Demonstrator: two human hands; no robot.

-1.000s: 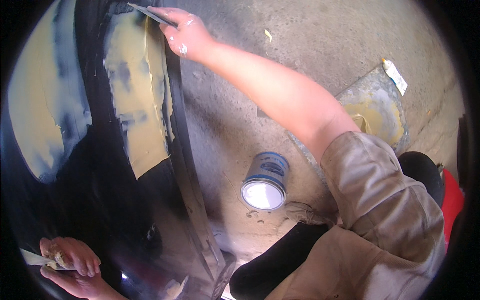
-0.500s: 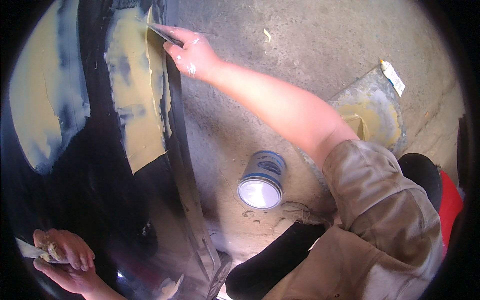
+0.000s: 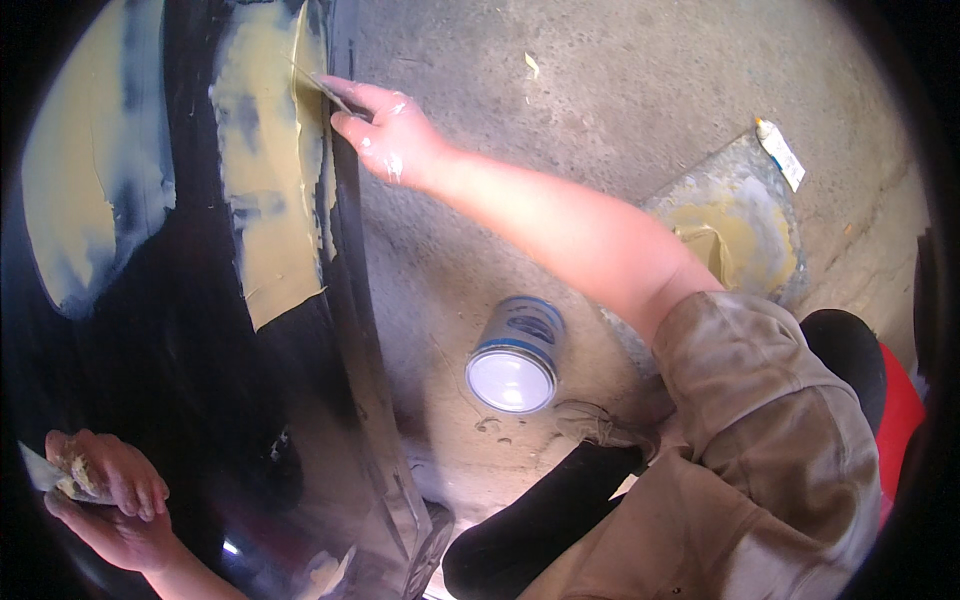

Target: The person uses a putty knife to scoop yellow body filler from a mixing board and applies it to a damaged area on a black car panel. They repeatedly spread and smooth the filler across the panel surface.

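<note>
A black panel [image 3: 200, 390] is filling the left side, a cream filler strip [image 3: 282, 240] is running along it, and a grey-blue can [image 3: 530, 325] is sitting nearby. The left hand [image 3: 125, 500], fingers curled, is holding what seems to be a smeared scraper [image 3: 40, 468]; the right hand [image 3: 400, 135] is pinching a thin spreader [image 3: 334, 97] across the strip's upper right side

Two scrapers [image 3: 40, 470], one can [image 3: 514, 355], one tube [image 3: 780, 155]

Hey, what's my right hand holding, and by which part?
Your right hand holds a thin spreader by its near end, between thumb and fingers.
</note>
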